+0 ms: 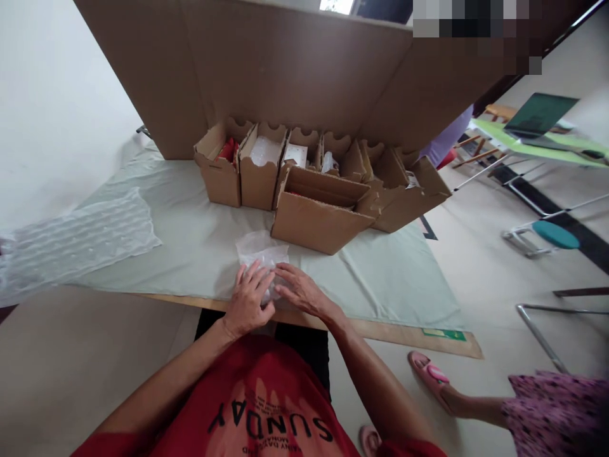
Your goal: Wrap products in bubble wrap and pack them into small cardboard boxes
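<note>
A small piece of clear plastic bubble wrap (259,244) lies crumpled near the table's front edge, directly before me. My left hand (248,295) rests on its left part, fingers stretched over the plastic and thumb turned inward. From the other side my right hand (304,289) touches the wrap, its fingers extended and slightly apart. Both hands partly cover the plastic, and whether something lies inside it I cannot tell. Just beyond the wrap stands an open cardboard bin (316,219).
Behind it, several cardboard bins stand in a row against a tall cardboard panel (285,70). A larger bubble wrap sheet (95,235) hangs over the table's left end. At right are a person's sandalled foot (435,374), a blue stool (554,235) and a green table (537,143) with a laptop.
</note>
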`<control>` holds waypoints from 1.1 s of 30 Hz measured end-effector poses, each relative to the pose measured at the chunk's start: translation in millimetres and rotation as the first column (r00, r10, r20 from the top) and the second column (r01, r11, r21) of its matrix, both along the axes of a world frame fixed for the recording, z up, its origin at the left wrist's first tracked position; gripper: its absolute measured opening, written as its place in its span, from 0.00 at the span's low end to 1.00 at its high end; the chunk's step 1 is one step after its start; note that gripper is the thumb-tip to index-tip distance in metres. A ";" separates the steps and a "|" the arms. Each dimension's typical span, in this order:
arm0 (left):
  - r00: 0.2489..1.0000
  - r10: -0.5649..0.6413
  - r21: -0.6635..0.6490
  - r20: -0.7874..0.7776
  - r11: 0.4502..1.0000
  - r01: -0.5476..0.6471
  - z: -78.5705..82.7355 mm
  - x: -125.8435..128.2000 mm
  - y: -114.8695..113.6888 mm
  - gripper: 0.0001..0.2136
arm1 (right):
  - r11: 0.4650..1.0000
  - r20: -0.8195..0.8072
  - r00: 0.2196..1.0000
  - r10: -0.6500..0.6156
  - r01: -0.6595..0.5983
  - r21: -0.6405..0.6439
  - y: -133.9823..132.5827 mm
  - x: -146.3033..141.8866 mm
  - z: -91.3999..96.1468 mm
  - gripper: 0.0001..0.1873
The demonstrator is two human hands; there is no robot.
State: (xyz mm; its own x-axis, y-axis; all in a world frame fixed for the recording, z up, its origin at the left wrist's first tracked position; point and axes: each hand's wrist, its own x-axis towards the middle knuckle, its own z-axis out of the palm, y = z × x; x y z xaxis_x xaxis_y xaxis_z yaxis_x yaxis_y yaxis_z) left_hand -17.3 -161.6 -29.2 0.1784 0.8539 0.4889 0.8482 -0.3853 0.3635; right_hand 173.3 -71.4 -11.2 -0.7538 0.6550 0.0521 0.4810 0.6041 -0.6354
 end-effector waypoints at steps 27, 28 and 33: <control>0.906 0.386 -0.622 0.175 0.757 -0.202 17.5 -31.6 48.1 0.08 | 0.976 0.208 0.955 -0.211 0.219 -0.014 51.0 -32.4 24.0 0.22; 0.912 0.384 -0.619 0.142 0.754 -0.221 18.1 -31.4 48.5 0.08 | 0.977 0.221 0.955 -0.196 0.209 -0.038 53.7 -32.4 22.9 0.22; 0.927 0.375 -0.591 -0.002 0.748 -0.304 17.5 -23.5 42.3 0.08 | 0.975 0.286 0.957 -0.056 0.114 -0.192 59.1 -29.2 22.1 0.19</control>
